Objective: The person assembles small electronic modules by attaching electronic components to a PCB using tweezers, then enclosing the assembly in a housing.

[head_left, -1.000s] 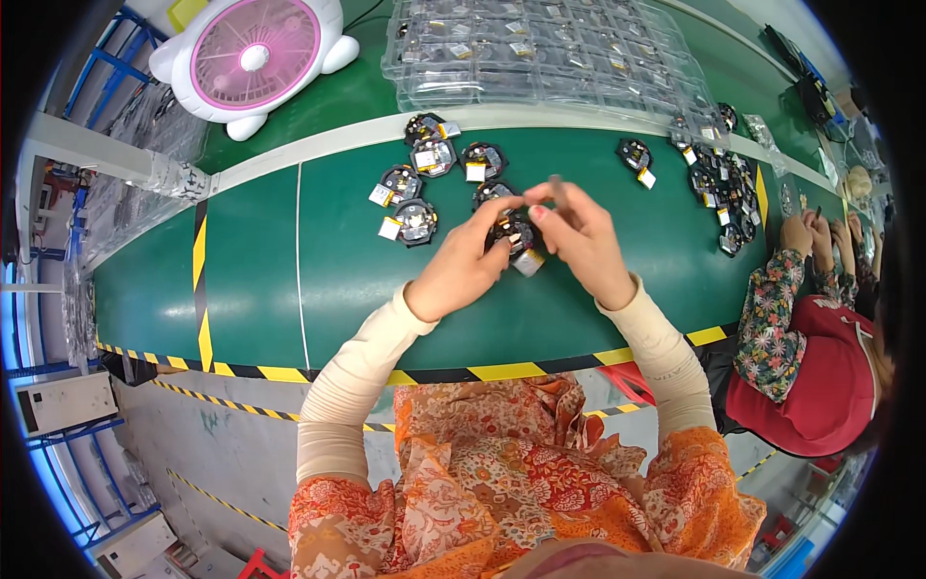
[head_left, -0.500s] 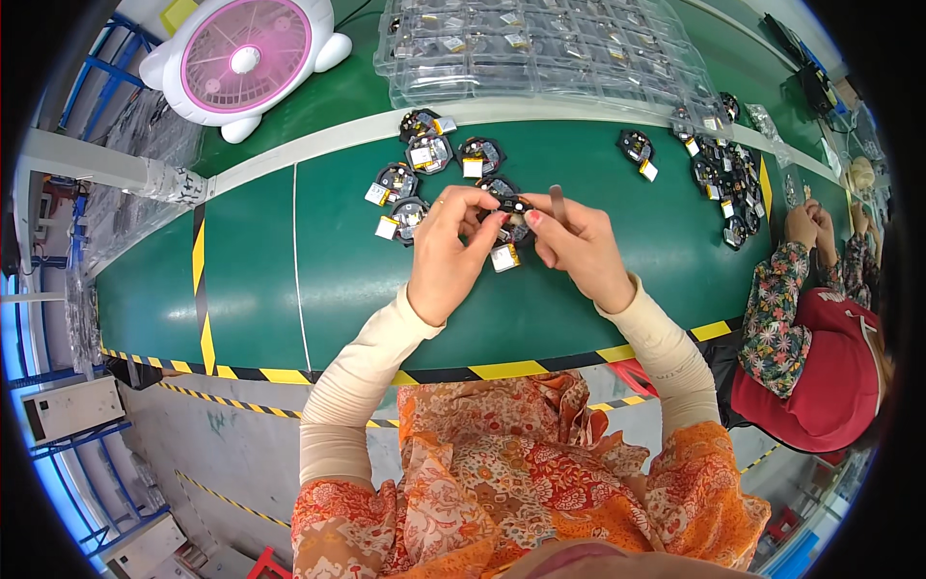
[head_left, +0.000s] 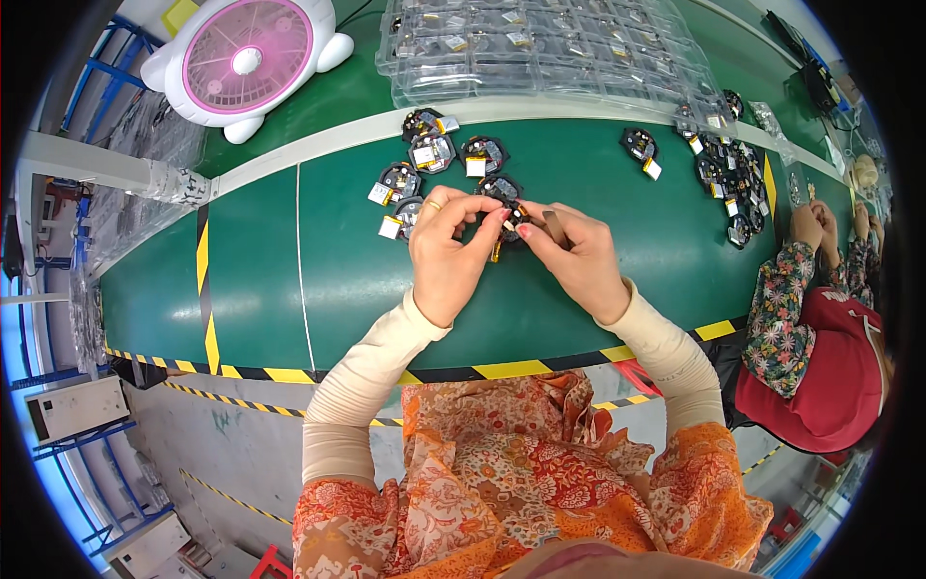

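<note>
Round black electronic part (head_left: pixel 508 218), with a small yellow-tagged piece hanging from it, is pinched between both hands above the middle of the green workbench (head_left: pixel 318 280). Left hand (head_left: pixel 446 253) curls its fingertips closed on the part's left side; right hand (head_left: pixel 577 259) closes on its right side, also gripping a brown strip. Similar loose black parts (head_left: pixel 424 169) lie just beyond, toward the far edge, before clear plastic trays (head_left: pixel 540 48).

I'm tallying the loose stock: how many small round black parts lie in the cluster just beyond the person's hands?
6: the round black parts lie at. Another is held between left hand and right hand; more may be hidden.
</note>
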The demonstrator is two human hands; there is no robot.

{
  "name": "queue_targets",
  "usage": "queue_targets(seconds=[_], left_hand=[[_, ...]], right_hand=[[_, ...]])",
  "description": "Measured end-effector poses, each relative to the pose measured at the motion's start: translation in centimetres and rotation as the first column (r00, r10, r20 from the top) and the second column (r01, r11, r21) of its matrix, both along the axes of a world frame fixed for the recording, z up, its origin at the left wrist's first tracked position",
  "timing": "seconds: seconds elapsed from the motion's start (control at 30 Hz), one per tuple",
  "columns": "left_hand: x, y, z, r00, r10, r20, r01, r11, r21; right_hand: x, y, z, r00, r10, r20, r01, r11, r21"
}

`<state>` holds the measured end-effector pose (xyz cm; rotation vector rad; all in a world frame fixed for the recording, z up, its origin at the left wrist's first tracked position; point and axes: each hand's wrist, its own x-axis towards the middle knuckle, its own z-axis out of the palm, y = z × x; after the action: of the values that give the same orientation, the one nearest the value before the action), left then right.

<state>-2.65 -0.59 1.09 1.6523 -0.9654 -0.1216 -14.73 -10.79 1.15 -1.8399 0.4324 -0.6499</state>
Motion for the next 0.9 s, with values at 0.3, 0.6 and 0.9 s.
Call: queue_targets(seconds=[0.3, 0.6, 0.9], left_hand=[[-0.2, 0.0, -0.3, 0.994, 0.000, 0.110, 0.006, 0.998, -0.060], [-0.3, 0.2, -0.2, 0.994, -0.021, 0.107, 0.029, 0.997, -0.069], [-0.2, 0.3, -0.1, 0.994, -0.024, 0.104, 0.029, 0.998, -0.048]], right_hand=[[-0.2, 0.2, 0.0, 1.000, 0.006, 0.000, -0.005, 0.989, 0.146], [-0.3, 0.1, -1.2, 0.992, 0.028, 0.123, -0.059, 0.967, 0.248], [-0.4, -0.1, -0.5, 0.998, 0.065, 0.002, -0.064, 0.980, 0.190]])
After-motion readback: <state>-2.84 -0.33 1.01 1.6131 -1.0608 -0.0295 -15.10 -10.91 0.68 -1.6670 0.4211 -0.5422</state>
